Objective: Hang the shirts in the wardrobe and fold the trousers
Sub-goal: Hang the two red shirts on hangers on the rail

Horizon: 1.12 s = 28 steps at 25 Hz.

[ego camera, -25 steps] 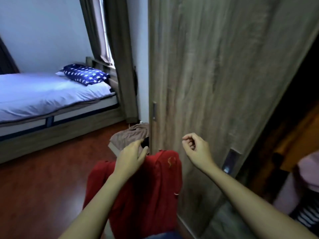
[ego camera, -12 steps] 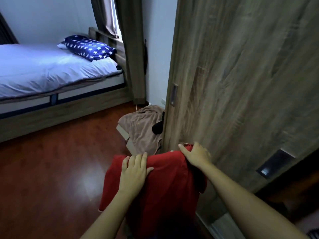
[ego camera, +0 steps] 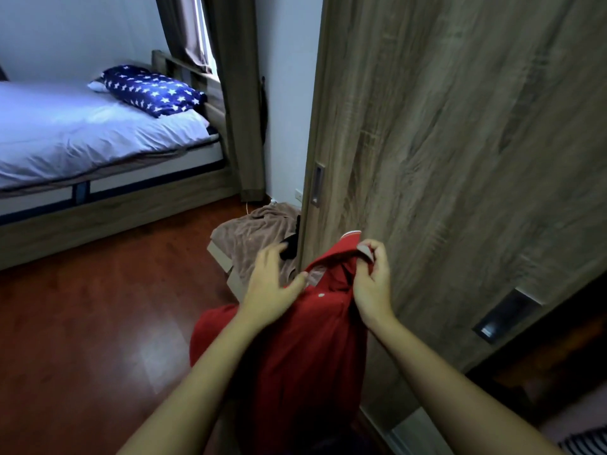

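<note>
Head view looks down at a red shirt held up in front of the wooden wardrobe door, its body hanging down between the person's forearms. The right hand grips the shirt at the collar, its fingers curled tight around a fold of cloth with a pale lining showing at the top. The left hand is flat and relaxed, its fingers spread wide and slightly blurred; its thumb touches the shirt near the collar opening, and it holds nothing. A small white button shows on the shirt's front, between the two hands.

Behind the hands, a brown cloth lies crumpled over a cardboard box on the reddish wooden floor, just beside the door's edge, with a dark item lying on it. A recessed handle sits in that edge. Further back stands a bed with pale sheets and a blue star-patterned pillow, next to a grey-brown curtain.
</note>
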Each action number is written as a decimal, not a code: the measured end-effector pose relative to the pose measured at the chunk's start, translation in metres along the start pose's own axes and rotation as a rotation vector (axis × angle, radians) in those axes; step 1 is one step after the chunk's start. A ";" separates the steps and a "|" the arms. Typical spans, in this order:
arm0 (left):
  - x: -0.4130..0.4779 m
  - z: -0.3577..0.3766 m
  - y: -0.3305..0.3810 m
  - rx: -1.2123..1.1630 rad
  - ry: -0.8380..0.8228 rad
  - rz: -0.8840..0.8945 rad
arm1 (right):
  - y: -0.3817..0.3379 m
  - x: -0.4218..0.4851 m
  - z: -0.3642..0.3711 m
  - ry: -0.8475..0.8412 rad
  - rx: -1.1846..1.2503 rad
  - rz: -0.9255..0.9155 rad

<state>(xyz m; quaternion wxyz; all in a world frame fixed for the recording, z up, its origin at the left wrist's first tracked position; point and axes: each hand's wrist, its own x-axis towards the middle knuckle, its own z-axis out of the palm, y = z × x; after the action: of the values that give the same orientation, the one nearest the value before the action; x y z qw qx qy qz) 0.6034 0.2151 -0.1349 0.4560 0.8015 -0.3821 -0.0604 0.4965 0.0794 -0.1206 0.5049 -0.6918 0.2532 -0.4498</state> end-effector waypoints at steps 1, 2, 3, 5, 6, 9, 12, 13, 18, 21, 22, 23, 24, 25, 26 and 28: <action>0.019 0.000 0.010 0.002 -0.125 0.102 | -0.006 -0.003 -0.002 -0.023 0.031 -0.009; 0.035 0.004 0.021 0.093 -0.245 0.181 | -0.011 -0.006 -0.006 -0.037 0.049 -0.011; 0.050 0.013 0.023 0.209 -0.349 0.214 | -0.015 -0.009 -0.010 -0.039 0.066 -0.010; 0.064 0.031 0.018 0.380 -0.505 0.147 | -0.022 -0.014 -0.021 -0.024 0.097 0.005; 0.066 0.037 0.012 0.415 -0.512 0.081 | -0.025 -0.017 -0.028 -0.023 0.105 0.011; 0.069 0.030 0.011 0.335 -0.129 -0.019 | -0.027 -0.023 -0.052 -0.095 0.015 0.034; 0.071 0.004 0.055 0.095 0.064 0.147 | -0.033 -0.024 -0.064 -0.130 -0.317 0.026; 0.068 -0.004 0.075 0.085 -0.019 0.258 | -0.040 -0.021 -0.065 -0.130 -0.389 -0.004; 0.037 -0.023 0.141 0.219 -0.178 0.565 | -0.091 -0.005 -0.077 -0.235 -0.519 -0.214; 0.027 -0.029 0.130 0.483 -0.198 0.439 | -0.117 -0.008 -0.095 -0.106 -0.457 -0.283; 0.022 -0.032 0.118 0.568 -0.245 0.356 | -0.122 -0.011 -0.104 -0.089 -0.461 -0.269; 0.012 -0.036 0.107 0.591 -0.286 0.281 | -0.126 -0.016 -0.117 -0.090 -0.490 -0.233; 0.002 -0.040 0.096 0.550 -0.295 0.225 | -0.126 -0.018 -0.130 -0.122 -0.568 -0.182; -0.011 -0.044 0.093 0.447 -0.265 0.165 | -0.126 -0.021 -0.147 -0.193 -0.702 -0.128; -0.022 -0.046 0.095 0.342 -0.206 0.108 | -0.125 -0.024 -0.164 -0.294 -0.859 -0.080; -0.035 -0.048 0.111 0.232 -0.060 -0.004 | -0.128 -0.033 -0.189 -0.470 -1.042 0.027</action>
<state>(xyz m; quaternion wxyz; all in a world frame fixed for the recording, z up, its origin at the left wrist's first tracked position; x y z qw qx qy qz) 0.5389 0.2388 -0.0298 0.3484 0.8474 -0.3985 -0.0404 0.3019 0.0627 0.0018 0.1456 -0.9276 0.3311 -0.0933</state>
